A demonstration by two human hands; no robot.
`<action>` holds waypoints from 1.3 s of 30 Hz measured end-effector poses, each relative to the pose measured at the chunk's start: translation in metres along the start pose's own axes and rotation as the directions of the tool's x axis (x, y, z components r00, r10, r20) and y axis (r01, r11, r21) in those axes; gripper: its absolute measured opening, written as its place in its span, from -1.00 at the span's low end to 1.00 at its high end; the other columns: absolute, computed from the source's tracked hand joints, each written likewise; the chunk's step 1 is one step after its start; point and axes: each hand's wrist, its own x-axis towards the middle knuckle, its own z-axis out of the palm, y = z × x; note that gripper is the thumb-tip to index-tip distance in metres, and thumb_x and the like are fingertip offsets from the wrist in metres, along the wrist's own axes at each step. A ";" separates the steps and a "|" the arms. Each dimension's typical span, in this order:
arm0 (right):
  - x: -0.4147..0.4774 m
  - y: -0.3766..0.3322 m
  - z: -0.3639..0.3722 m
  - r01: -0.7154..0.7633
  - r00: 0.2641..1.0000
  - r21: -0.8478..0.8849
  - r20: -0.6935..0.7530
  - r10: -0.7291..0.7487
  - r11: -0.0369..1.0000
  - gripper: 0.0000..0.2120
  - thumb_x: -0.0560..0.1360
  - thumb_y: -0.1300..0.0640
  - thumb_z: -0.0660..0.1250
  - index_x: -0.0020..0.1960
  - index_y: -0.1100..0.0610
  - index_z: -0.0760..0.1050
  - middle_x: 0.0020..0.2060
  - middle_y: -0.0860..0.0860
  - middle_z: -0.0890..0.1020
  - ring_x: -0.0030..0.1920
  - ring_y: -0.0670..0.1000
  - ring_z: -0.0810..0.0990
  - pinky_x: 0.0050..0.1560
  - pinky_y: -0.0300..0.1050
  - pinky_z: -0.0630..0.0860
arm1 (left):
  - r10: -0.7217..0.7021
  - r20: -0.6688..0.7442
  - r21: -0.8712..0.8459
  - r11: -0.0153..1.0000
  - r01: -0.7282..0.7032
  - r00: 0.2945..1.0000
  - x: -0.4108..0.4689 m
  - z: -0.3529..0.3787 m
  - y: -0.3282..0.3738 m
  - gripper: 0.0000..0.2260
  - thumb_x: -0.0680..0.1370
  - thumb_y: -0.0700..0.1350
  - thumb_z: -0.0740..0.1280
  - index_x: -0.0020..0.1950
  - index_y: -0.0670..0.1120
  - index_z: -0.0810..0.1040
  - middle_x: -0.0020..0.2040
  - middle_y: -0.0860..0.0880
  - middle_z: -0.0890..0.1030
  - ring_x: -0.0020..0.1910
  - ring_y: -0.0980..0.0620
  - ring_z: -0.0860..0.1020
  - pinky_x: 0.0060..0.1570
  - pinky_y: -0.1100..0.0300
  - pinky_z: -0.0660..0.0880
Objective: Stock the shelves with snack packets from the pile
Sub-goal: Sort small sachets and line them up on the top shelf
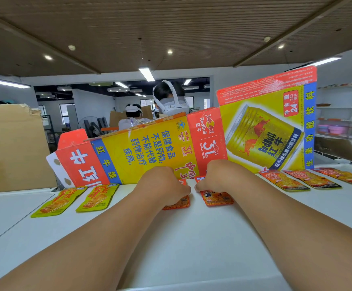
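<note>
On the white shelf top (192, 238) lie flat snack packets in a row. Two yellow packets (59, 201) (97, 197) sit at the left. My left hand (162, 185) has its fingers curled onto an orange packet (178, 203), which it mostly hides. Beside it, my right hand (217, 177) grips the far end of a second orange packet (217, 198). The two hands almost touch at the middle. Three more orange packets (282, 179) (311, 178) (339, 175) lie at the right.
A flattened yellow, red and blue drink carton (192, 143) stands upright behind the packets as a back wall. A brown cardboard box (11, 148) rises at the left. People wearing headsets (168, 101) stand behind the carton. White shelving (343, 114) is at the far right.
</note>
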 end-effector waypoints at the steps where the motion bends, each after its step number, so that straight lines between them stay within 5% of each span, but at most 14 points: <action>1: 0.000 0.000 0.000 -0.001 1.000 0.001 0.004 0.001 1.000 -0.51 0.48 -0.27 0.39 0.17 0.10 0.49 -0.14 0.02 0.50 -0.02 0.10 0.57 -0.05 -0.06 0.51 | 0.001 0.003 0.000 1.000 -0.001 1.000 0.000 0.000 0.000 -0.66 0.50 0.30 0.32 0.03 0.06 0.53 -0.16 0.03 0.54 -0.13 0.03 0.53 -0.27 0.16 0.41; 39: 0.002 -0.008 0.004 -0.033 0.999 -0.032 0.000 0.033 0.999 -0.66 0.48 -0.18 0.37 0.01 0.09 0.46 -0.21 0.01 0.49 -0.02 0.09 0.60 0.01 -0.05 0.55 | 0.023 0.009 0.011 1.000 -0.023 1.000 -0.001 0.000 0.002 -0.64 0.51 0.31 0.31 0.10 0.07 0.55 -0.16 0.05 0.53 -0.10 0.03 0.53 -0.22 0.18 0.42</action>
